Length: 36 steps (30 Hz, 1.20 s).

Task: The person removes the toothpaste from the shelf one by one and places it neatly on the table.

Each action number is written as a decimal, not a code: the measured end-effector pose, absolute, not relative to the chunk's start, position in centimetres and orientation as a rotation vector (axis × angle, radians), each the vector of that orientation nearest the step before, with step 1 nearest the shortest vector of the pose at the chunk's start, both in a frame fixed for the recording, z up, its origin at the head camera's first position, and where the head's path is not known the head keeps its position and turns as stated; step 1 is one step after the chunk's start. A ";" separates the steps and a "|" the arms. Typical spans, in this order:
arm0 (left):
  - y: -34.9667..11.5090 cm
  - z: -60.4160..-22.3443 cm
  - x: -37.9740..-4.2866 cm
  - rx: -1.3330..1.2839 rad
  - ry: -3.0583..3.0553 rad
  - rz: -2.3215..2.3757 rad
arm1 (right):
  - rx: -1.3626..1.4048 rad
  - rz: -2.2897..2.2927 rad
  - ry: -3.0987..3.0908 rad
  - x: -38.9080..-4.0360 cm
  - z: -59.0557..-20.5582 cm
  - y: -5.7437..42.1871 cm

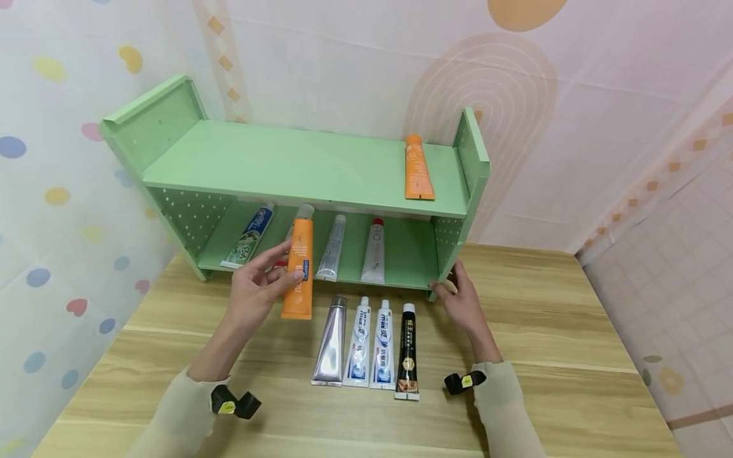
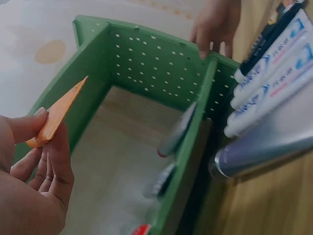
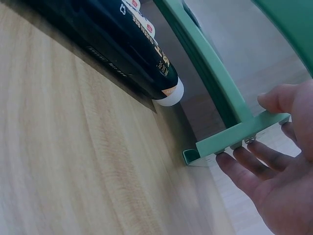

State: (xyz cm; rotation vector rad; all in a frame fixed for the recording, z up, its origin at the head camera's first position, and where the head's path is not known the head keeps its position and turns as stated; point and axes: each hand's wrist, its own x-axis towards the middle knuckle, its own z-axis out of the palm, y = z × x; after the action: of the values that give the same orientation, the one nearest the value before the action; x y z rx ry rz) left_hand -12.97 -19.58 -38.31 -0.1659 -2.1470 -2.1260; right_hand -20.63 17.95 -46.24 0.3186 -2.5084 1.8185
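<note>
Head view: fingers of the left hand (image 1: 258, 280) pinch the orange tube (image 1: 299, 298), likely light, squeezable and best held gently mid-body, in front of the green shelf (image 1: 275, 156), whose end the right hand's (image 1: 460, 300) fingers grip.

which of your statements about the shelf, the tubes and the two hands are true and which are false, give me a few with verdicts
1. The left grip holds an orange tube. True.
2. The right grip holds the black tube. False: the right grip holds the green shelf at its right side; the black tube lies on the table.
3. A second orange tube lies on the top board. True.
4. The red-capped tube lies on the top board. False: the red-capped tube is on the lower board.
5. The black tube has a white cap. True.
</note>
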 end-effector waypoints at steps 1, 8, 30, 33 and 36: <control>-19.7 -38.5 -12.9 -0.138 -2.182 -2.105 | 0.319 1.819 -2.509 -20.6 -46.3 18.0; -20.3 -40.2 -12.3 0.027 -2.372 -2.023 | 0.304 1.819 -2.509 -20.5 -46.1 17.9; -20.6 -44.5 -10.6 0.214 -2.603 -2.028 | 0.307 1.813 -2.522 -20.5 -46.2 18.0; -20.4 -44.7 -10.7 0.251 -2.617 -2.008 | 0.300 1.821 -2.522 -20.5 -46.1 18.0; -20.0 -44.9 -10.7 0.279 -2.638 -1.975 | 0.290 1.834 -2.516 -20.5 -46.1 17.9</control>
State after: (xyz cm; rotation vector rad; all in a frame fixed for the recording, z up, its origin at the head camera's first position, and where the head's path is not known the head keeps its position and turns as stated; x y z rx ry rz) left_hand -10.72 -20.00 -44.92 0.2790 -2.6381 -1.9745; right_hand -20.50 17.95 -46.07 0.2903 -2.5156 1.8338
